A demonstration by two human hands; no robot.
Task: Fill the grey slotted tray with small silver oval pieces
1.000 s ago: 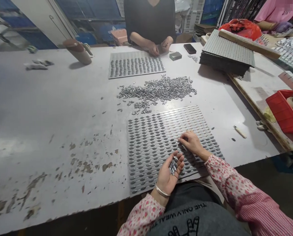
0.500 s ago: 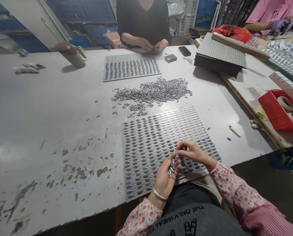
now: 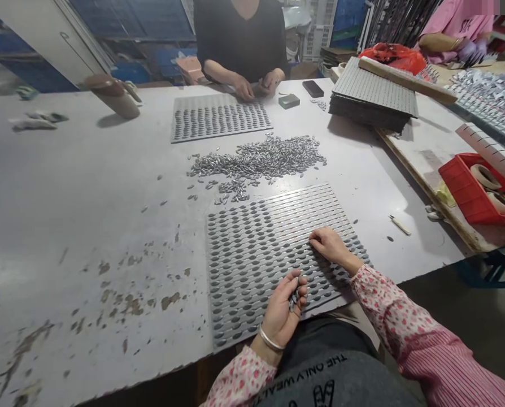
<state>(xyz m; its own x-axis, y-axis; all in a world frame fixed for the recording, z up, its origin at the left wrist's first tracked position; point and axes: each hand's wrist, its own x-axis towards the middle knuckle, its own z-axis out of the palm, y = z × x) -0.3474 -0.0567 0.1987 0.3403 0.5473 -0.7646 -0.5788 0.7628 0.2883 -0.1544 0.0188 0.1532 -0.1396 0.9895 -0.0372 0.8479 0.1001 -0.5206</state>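
Cupped over the near edge of a flat slotted board, my left hand has its fingers curled round several small silver oval pieces. My right hand is on the board further up, its thumb and fingertips pinched together at the slots; whatever lies between them is too small to make out. Dark oval pieces sit in rows over the left and near parts of the board. Its upper right part shows bare slots. Just beyond the board lies a loose heap of the same silver pieces.
Across the table a person works at another board. A stack of boards, a red bin and a small cutter are at the right. A tilted brown cup stands at the far left.
My right hand has left my left hand's fingertips and moved up the board to the slots. My left hand stays near the board's edge, still holding pieces. The person opposite has parted their hands.
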